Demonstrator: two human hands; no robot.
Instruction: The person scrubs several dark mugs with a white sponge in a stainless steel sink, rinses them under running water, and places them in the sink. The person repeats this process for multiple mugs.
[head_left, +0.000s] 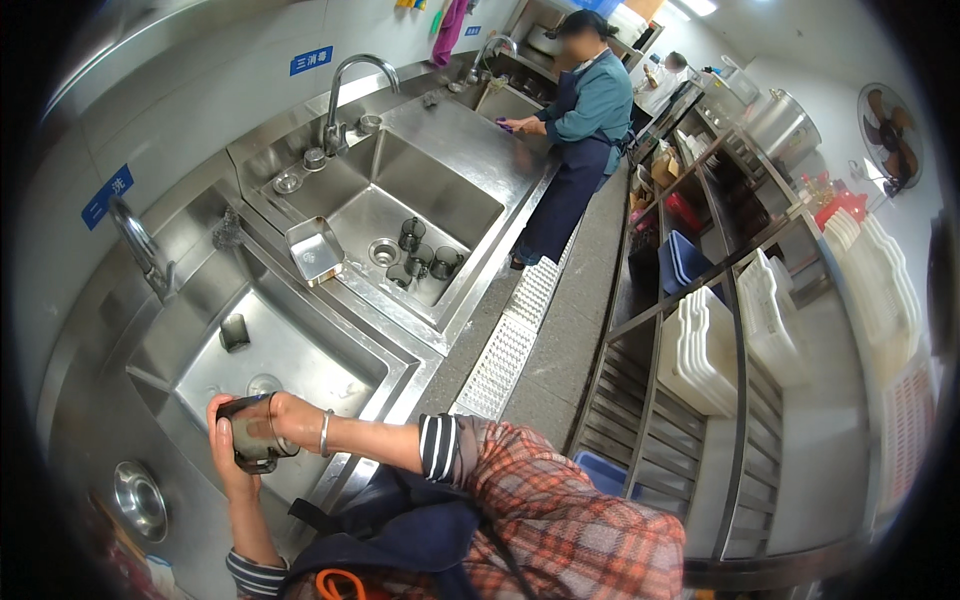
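Observation:
Over the near stainless-steel sink, a dark tinted glass mug is held tilted between both hands. My left hand wraps its left side, fingers spread along the glass. My right hand, with a silver bangle at the wrist, grips the mug's right end; whether its fingers reach inside or lie behind the glass I cannot tell. The mug's handle points down towards me. Another tinted mug rests on the sink floor beyond my hands, near the drain.
Several tinted mugs stand in the adjoining sink. A metal tray sits on the divider. Faucets rise along the wall. A co-worker stands at a farther sink. Shelving on the right holds white baskets.

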